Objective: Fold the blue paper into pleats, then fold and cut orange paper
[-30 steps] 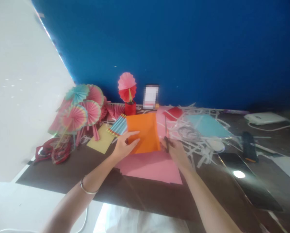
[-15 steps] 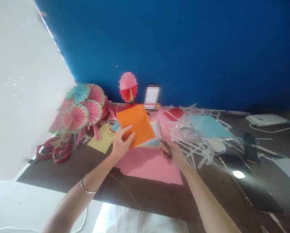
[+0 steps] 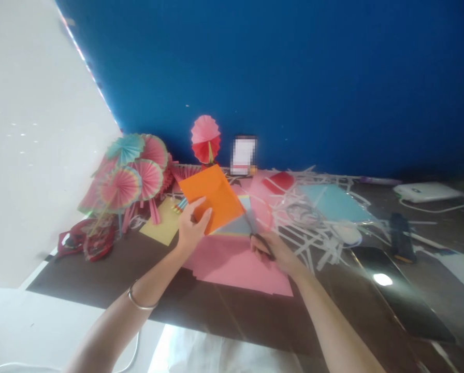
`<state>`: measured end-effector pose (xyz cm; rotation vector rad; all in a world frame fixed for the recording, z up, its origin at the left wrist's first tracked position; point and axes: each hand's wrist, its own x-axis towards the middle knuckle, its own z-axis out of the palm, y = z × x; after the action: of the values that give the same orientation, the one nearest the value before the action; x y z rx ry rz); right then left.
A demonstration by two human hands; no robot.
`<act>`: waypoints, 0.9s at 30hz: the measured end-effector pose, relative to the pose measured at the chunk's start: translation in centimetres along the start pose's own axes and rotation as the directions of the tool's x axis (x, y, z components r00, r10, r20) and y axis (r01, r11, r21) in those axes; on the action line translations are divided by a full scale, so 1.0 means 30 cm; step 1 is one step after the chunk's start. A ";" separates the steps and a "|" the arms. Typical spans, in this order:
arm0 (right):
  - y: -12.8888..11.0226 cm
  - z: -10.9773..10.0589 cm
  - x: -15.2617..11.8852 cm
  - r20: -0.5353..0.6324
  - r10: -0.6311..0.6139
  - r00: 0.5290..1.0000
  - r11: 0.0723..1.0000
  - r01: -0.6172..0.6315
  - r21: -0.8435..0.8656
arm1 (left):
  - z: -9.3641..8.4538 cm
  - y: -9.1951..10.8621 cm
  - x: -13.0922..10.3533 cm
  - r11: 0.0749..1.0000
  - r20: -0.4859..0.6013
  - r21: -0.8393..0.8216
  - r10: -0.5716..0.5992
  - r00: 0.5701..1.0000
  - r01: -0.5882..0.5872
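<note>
My left hand grips a square of orange paper by its lower left edge, thumb in front. The sheet is tilted and held above the table. In my right hand is a pair of scissors, fingers wrapped round the handles. The blades point up and left, and their tips come close to the orange paper's right corner; whether they touch it I cannot tell. Below lie a grey-blue sheet and a stack of pink paper.
Folded paper fans crowd the left, with red-rimmed glasses or a similar red item in front. White paper strips and a light blue sheet lie right of centre. A dark phone rests at the right.
The orange paper has shifted left and turned slightly in my left hand. My right hand has brought the scissors lower, their blades now slanting left to the paper's corner.
</note>
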<state>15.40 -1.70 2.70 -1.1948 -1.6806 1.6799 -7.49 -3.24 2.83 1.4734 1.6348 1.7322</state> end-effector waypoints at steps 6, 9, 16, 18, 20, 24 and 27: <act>-0.017 0.002 -0.003 0.009 -0.006 1.000 1.000 0.006 -0.012 | 0.001 0.011 -0.006 1.000 0.049 0.002 -0.024 0.999 0.024; -0.022 0.004 -0.004 0.010 0.001 1.000 1.000 -0.001 0.003 | 0.001 0.011 -0.008 1.000 0.053 -0.002 -0.025 0.998 0.025; -0.027 0.006 -0.004 0.021 -0.009 1.000 0.999 0.008 0.036 | 0.002 0.009 -0.007 1.000 0.060 -0.009 -0.002 0.998 0.003; -0.032 0.005 -0.005 0.028 -0.019 0.999 0.999 0.018 0.037 | 0.000 0.010 -0.006 1.000 0.059 -0.005 0.005 0.998 -0.004; -0.035 0.003 -0.005 0.029 -0.025 0.999 0.999 0.024 0.025 | -0.001 0.011 -0.006 1.000 0.055 0.000 0.009 0.998 -0.009; -0.029 0.001 -0.005 0.025 -0.011 1.000 1.000 0.010 0.004 | -0.002 0.010 -0.005 1.000 0.052 0.007 0.023 0.998 -0.024; -0.024 0.002 -0.005 0.003 0.005 1.000 1.000 -0.005 0.011 | -0.003 0.009 -0.003 0.999 0.053 0.008 0.035 0.998 -0.035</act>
<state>15.26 -1.78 3.41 -1.1927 -1.6701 1.6924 -7.43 -3.45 3.04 1.5476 1.6007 1.6912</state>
